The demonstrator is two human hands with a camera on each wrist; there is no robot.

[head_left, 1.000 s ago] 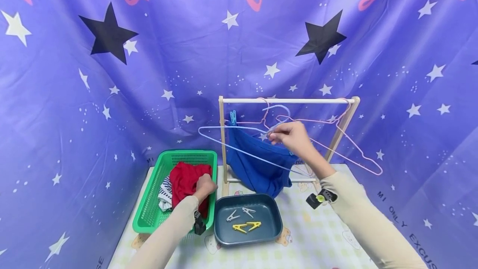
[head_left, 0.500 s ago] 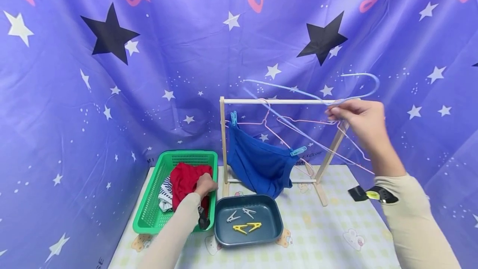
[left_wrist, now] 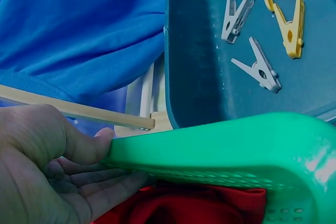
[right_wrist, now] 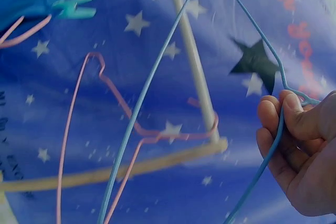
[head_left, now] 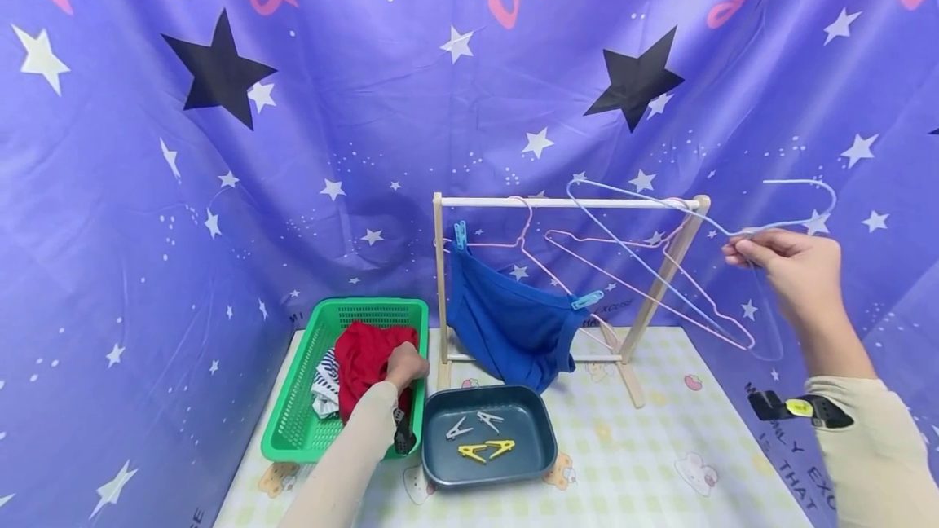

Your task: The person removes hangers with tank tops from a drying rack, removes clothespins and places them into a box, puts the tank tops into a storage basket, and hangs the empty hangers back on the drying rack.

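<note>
My right hand [head_left: 803, 275] pinches a light blue clothes hanger [head_left: 623, 243] at the neck below its hook, in the air right of the drying rack. The right wrist view shows the thumb and fingers around the hanger's neck. My left hand [head_left: 406, 367] is at the right rim of a green basket [left_wrist: 220, 142], its thumb at the outside of the rim and its fingers inside. Beside those fingers lies a red cloth [head_left: 363, 353], with a striped cloth [head_left: 326, 385] to its left. Blue underpants [head_left: 506, 316] hang from a pink hanger by light blue clips [head_left: 587, 300].
The wooden rack [head_left: 440, 292] carries a second pink hanger [head_left: 623, 275] at its right end, near the blue one. A dark tray [head_left: 433, 467] with grey clothespins [head_left: 458, 429] and yellow clothespins [head_left: 473, 452] stands before the rack, close to the basket.
My right hand has carried the blue hanger from in front of the rack, up and then out to the right. My left hand has stayed at the basket rim.
</note>
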